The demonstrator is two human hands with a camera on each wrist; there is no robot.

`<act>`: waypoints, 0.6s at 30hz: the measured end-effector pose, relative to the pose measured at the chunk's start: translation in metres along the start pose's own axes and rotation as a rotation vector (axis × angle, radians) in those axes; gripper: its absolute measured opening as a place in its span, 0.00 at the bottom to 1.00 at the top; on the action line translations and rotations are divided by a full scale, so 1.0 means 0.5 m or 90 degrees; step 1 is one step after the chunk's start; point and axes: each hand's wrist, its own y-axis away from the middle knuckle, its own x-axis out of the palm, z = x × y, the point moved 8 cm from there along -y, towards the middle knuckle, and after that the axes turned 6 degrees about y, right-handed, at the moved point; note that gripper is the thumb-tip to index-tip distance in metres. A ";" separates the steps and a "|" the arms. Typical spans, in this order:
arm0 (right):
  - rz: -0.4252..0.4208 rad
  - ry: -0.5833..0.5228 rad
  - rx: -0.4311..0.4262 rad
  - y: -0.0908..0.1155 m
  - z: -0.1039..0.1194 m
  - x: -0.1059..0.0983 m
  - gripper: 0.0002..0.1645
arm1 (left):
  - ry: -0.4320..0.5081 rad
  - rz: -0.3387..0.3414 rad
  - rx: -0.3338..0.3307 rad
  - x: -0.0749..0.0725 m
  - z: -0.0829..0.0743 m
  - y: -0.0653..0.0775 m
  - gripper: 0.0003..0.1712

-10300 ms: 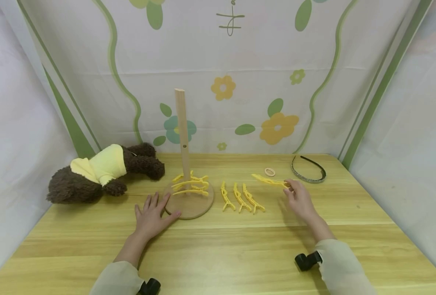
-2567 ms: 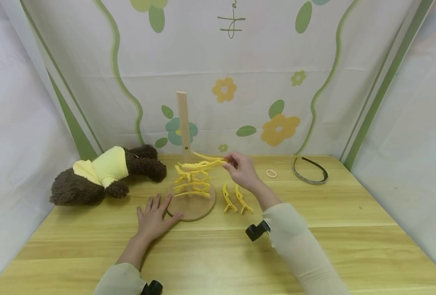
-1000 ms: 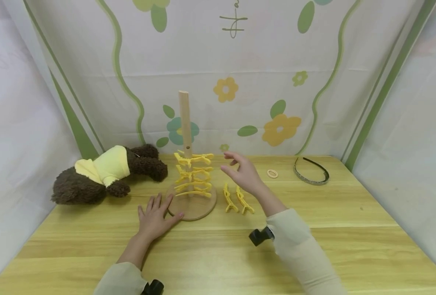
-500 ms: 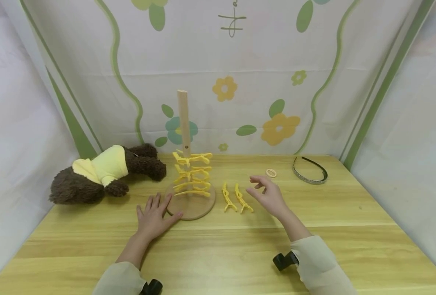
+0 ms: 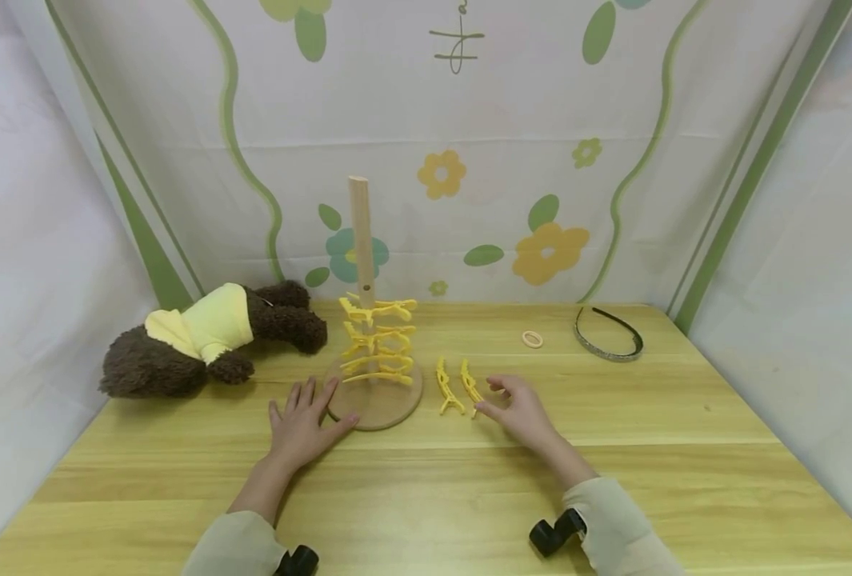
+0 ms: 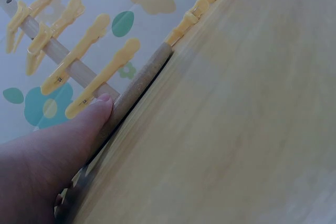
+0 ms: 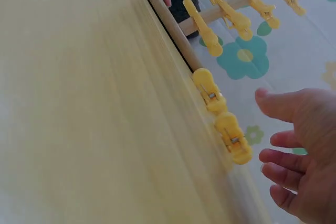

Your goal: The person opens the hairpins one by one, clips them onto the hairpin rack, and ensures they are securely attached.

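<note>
A wooden stand has an upright post (image 5: 362, 232) on a round base (image 5: 375, 412). Several yellow alligator hair clips (image 5: 378, 308) are clamped across the post, one above another. My left hand (image 5: 299, 428) lies with spread fingers at the base's left edge, thumb (image 6: 100, 109) along its rim. Two more yellow hair clips lie side by side right of the base, a left clip (image 5: 446, 388) and a right clip (image 5: 470, 384). My right hand (image 5: 522, 412) hovers beside the right clip, thumb and fingers apart around its near end; in the right wrist view nothing is between them.
A brown plush toy (image 5: 213, 340) in a yellow top lies at the left. Toward the back right are a small beige ring (image 5: 532, 339) and a glittery black headband (image 5: 608, 352). A patterned cloth (image 5: 526, 104) hangs behind the wooden table (image 5: 397, 504).
Ten seconds ago three clips lay beside the base and my right hand held another. More clips now sit on the post. My empty right hand has come down beside the right clip.
</note>
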 end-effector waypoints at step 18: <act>-0.025 0.087 -0.015 0.011 -0.018 0.025 0.19 | -0.004 -0.001 0.001 0.000 0.000 0.000 0.46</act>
